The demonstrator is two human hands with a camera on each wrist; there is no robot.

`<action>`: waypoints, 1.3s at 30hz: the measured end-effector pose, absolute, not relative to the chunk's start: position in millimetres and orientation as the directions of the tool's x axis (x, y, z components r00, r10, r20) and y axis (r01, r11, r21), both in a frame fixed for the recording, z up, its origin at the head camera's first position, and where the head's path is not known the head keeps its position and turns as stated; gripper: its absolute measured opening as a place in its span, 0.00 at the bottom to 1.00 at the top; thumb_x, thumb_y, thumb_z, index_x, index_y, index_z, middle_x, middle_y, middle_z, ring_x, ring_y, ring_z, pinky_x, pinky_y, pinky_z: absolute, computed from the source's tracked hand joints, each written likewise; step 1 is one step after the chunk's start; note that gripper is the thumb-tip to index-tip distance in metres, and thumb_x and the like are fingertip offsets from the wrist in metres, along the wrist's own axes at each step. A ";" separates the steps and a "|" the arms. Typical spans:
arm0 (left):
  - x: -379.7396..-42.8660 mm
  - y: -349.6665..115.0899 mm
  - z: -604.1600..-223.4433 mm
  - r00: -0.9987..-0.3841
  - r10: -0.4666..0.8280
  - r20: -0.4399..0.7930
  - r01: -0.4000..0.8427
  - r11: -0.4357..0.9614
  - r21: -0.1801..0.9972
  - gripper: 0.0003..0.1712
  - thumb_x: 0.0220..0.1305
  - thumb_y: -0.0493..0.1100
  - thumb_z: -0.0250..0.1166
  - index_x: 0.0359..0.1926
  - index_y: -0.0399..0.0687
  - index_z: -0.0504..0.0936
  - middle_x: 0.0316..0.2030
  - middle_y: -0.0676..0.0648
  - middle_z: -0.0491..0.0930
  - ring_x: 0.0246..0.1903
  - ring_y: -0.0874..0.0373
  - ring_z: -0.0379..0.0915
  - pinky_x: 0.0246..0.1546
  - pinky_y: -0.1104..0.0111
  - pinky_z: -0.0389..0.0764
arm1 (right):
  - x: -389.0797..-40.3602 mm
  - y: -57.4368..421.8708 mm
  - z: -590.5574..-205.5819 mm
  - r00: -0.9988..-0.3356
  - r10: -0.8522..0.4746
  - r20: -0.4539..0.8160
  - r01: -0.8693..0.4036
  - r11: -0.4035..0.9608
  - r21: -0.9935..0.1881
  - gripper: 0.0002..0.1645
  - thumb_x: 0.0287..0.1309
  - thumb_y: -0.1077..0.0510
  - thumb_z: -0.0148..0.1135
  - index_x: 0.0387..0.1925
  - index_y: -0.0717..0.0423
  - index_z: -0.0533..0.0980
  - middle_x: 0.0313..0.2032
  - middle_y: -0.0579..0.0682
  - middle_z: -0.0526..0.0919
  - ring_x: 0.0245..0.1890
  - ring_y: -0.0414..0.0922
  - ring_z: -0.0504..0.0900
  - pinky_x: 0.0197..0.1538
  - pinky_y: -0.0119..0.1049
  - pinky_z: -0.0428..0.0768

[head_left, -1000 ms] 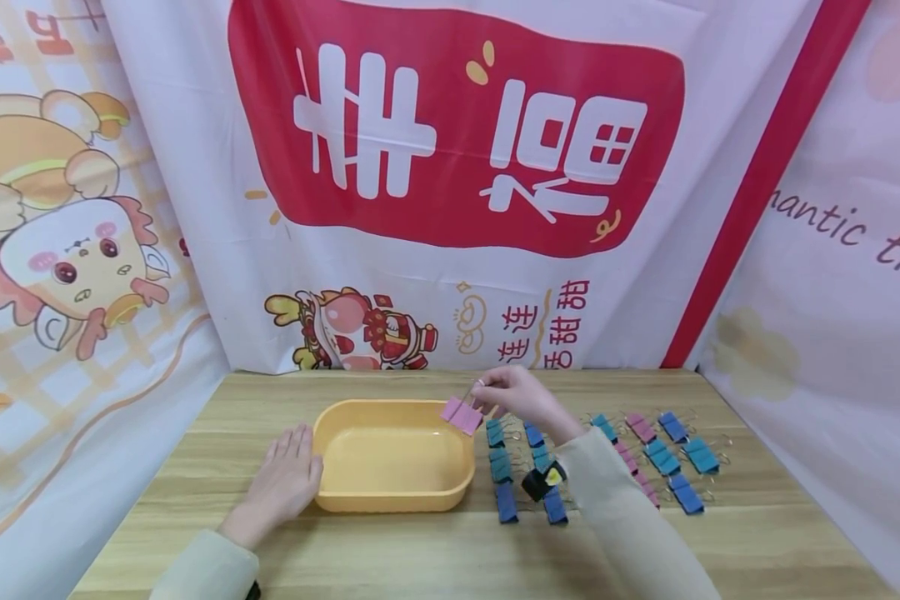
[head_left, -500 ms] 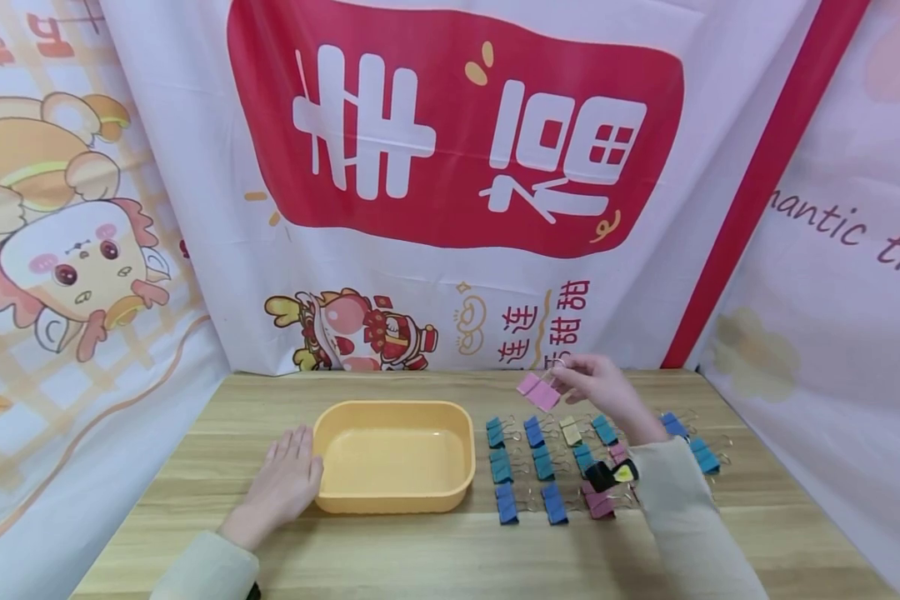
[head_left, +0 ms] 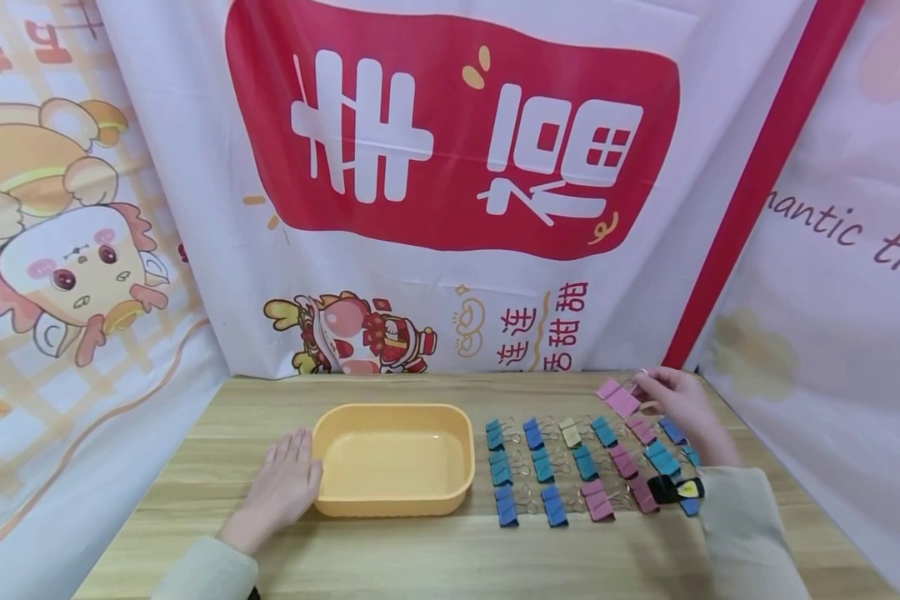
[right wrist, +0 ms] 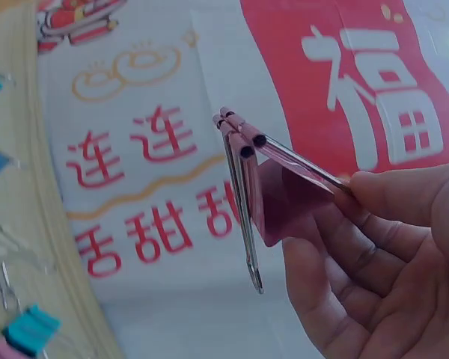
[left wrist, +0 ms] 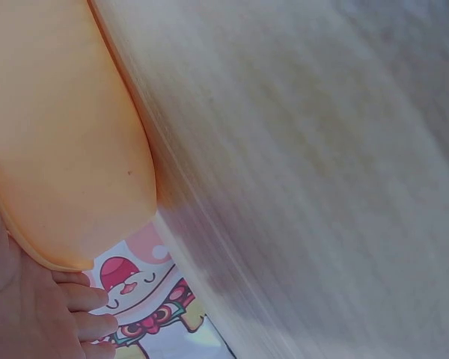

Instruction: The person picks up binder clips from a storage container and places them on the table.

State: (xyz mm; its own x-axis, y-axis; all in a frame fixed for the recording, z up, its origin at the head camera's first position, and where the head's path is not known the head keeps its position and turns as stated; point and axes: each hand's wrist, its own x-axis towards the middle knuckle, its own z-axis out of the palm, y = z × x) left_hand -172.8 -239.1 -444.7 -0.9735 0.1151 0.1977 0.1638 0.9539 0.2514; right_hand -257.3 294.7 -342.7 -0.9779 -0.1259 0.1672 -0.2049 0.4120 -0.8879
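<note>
A pink binder clip (head_left: 618, 398) hangs in the air above the back right of the table, pinched by one wire handle in my right hand (head_left: 675, 404). In the right wrist view the clip (right wrist: 284, 187) shows its folded body, its other handle dangling free, with thumb and finger on the near handle. My left hand (head_left: 285, 479) rests with straight fingers against the left side of a yellow plastic tray (head_left: 393, 507). The left wrist view shows the tray's wall (left wrist: 67, 134) beside the palm and fingers (left wrist: 86, 299).
Rows of binder clips lie right of the tray: blue (head_left: 553, 505), teal (head_left: 500, 468), pink (head_left: 597, 500) and one cream (head_left: 570, 432). My right forearm covers some at the right. A printed cloth (head_left: 450, 308) hangs behind the wooden table (head_left: 390, 558).
My right hand has carried the pink binder clip from above the tray's right edge rightward, past the rows, to the back right. The left hand has stayed by the tray.
</note>
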 end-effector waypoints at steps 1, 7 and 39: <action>-172.8 -239.2 -444.8 -0.974 0.115 0.197 0.163 0.954 0.252 0.31 0.70 0.42 0.41 0.62 0.18 0.50 0.63 0.24 0.49 0.63 0.29 0.42 0.61 0.42 0.42 | -256.3 301.4 -344.3 -0.979 -0.116 0.167 -0.200 0.413 -0.889 0.26 0.67 0.51 0.49 0.44 0.77 0.69 0.31 0.51 0.80 0.29 0.39 0.79 0.35 0.34 0.81; -172.7 -239.8 -444.7 -0.974 0.115 0.194 0.162 0.954 0.250 0.32 0.70 0.43 0.40 0.63 0.18 0.50 0.63 0.24 0.48 0.63 0.29 0.42 0.62 0.42 0.43 | -251.7 343.8 -359.3 -0.985 -0.051 0.165 -0.170 0.428 -0.888 0.29 0.66 0.50 0.49 0.45 0.78 0.68 0.30 0.45 0.80 0.29 0.36 0.79 0.36 0.33 0.81; -170.4 -245.6 -442.9 -0.975 0.107 0.195 0.152 0.960 0.234 0.31 0.70 0.42 0.41 0.62 0.17 0.51 0.63 0.23 0.49 0.62 0.28 0.43 0.61 0.42 0.43 | -224.5 445.6 -453.8 -0.986 0.114 -0.119 0.160 0.492 -0.856 0.22 0.66 0.58 0.44 0.34 0.79 0.72 0.27 0.54 0.82 0.25 0.42 0.81 0.33 0.36 0.81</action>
